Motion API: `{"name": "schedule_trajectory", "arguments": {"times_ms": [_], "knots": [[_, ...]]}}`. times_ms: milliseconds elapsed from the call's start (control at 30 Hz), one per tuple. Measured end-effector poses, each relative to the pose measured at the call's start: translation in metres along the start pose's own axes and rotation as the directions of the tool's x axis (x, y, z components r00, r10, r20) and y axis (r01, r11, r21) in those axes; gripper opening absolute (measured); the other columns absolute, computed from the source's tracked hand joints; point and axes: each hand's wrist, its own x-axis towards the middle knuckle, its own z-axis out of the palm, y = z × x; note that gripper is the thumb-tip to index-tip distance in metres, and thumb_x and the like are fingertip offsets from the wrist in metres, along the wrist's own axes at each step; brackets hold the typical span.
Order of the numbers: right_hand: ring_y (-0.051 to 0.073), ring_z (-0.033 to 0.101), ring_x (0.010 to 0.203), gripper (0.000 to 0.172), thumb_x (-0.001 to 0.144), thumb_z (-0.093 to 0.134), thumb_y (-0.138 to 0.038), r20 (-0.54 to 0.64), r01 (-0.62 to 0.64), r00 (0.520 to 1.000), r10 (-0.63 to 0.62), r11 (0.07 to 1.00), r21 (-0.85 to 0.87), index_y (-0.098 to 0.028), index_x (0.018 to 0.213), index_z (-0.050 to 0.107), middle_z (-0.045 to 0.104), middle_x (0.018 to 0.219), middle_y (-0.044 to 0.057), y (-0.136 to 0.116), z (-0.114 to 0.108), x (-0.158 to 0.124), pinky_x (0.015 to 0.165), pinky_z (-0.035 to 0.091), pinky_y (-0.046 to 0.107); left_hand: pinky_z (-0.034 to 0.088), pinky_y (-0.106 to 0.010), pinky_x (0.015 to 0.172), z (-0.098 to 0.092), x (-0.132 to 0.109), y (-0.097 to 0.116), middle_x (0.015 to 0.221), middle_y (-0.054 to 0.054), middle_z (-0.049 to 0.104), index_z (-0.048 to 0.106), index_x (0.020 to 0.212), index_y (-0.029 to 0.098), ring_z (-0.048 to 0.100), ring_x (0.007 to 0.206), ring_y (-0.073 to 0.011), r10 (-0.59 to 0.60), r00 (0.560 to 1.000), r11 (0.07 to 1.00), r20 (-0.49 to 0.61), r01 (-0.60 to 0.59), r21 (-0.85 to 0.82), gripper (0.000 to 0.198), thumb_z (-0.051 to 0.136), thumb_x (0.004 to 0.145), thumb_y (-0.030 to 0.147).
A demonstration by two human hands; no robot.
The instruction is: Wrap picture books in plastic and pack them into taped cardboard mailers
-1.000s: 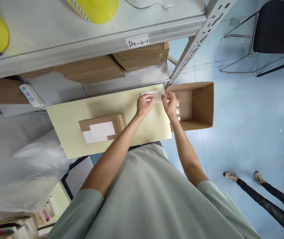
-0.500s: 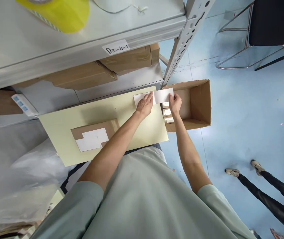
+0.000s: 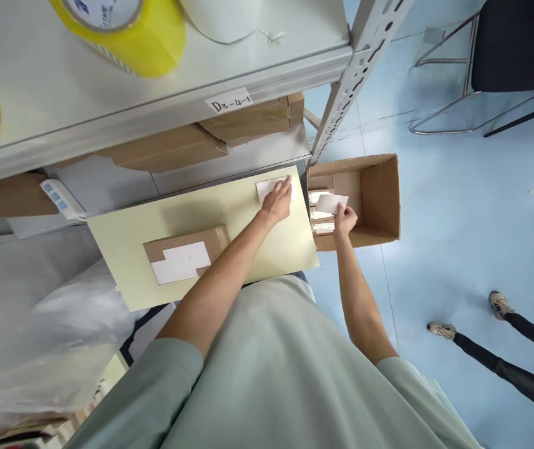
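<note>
My left hand point(image 3: 278, 201) lies with its fingers outstretched on a white stack of labels point(image 3: 264, 188) near the far right corner of the pale yellow board point(image 3: 248, 249). Between the thumb and fingers of my right hand point(image 3: 345, 219) is a single white label point(image 3: 329, 203), held by its right end above the open cardboard box point(image 3: 380, 193). Inside that box, along its left side, sit small packages point(image 3: 323, 227) with shiny white tops. On the board, left of my left arm, rests a brown carton point(image 3: 220, 239) with white labels on its top.
A grey metal shelf point(image 3: 290, 37) with yellow tape rolls point(image 3: 164, 37) overhangs the board, its perforated post point(image 3: 342, 93) close to the box. Brown cartons point(image 3: 168, 149) fill the lower shelf. A black chair point(image 3: 517, 47) and another person's legs point(image 3: 496, 362) are at right.
My right hand has drawn the label away from the stack, moving right and nearer to me over the box. My left hand stays on the stack. The view has shifted slightly.
</note>
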Motion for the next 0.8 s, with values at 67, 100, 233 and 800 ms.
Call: {"name": "schedule_trajectory", "arguments": {"times_ms": [67,100,233,800], "knots": [[0.024,0.067,0.079,0.044,0.103,0.061,-0.06,-0.031,0.102,0.994,-0.102,0.995,-0.002,-0.022,0.081,0.065,0.072,0.08,0.006,-0.002,-0.014,-0.01,0.078,0.059,0.036,0.033,-0.052,0.142,-0.001,-0.004,0.003,0.19,-0.022,0.025,0.045,0.173,0.005,0.029,0.175,-0.0399,-0.016,0.999,0.993,-0.048,0.01,-0.115,0.084,0.069,0.095,0.028],[0.026,0.07,0.084,0.044,0.103,0.06,-0.06,-0.032,0.179,0.983,-0.179,0.984,0.0,-0.021,0.085,0.07,0.074,0.086,0.008,-0.005,-0.019,-0.017,0.084,0.061,0.039,0.03,-0.053,0.142,-0.002,-0.009,0.007,0.189,-0.024,0.026,0.05,0.17,0.005,0.03,0.175,-0.0401,-0.051,0.996,0.982,-0.079,0.035,-0.187,0.08,0.07,0.097,0.033],[0.032,0.074,0.12,0.04,0.111,0.054,-0.049,0.121,0.533,0.837,-0.534,0.845,0.045,-0.024,0.115,0.084,0.076,0.126,0.017,-0.027,-0.024,-0.056,0.109,0.06,0.052,0.046,-0.053,0.132,-0.004,-0.051,0.032,0.164,-0.024,0.065,0.075,0.143,0.015,0.059,0.158,-0.0375,-0.253,0.964,0.745,-0.082,0.14,-0.653,0.065,0.058,0.107,0.066],[0.02,0.067,0.076,0.07,0.1,0.073,-0.076,0.771,0.263,0.417,-0.482,0.876,0.405,-0.026,0.149,0.079,0.079,0.09,0.003,-0.085,-0.035,-0.193,0.08,0.066,0.037,0.063,-0.038,0.074,-0.052,-0.255,0.034,0.091,-0.016,0.086,0.083,0.087,0.021,0.084,0.094,-0.0327,-0.347,0.934,0.486,-0.085,0.102,-0.868,0.064,0.087,0.078,0.085]]}}
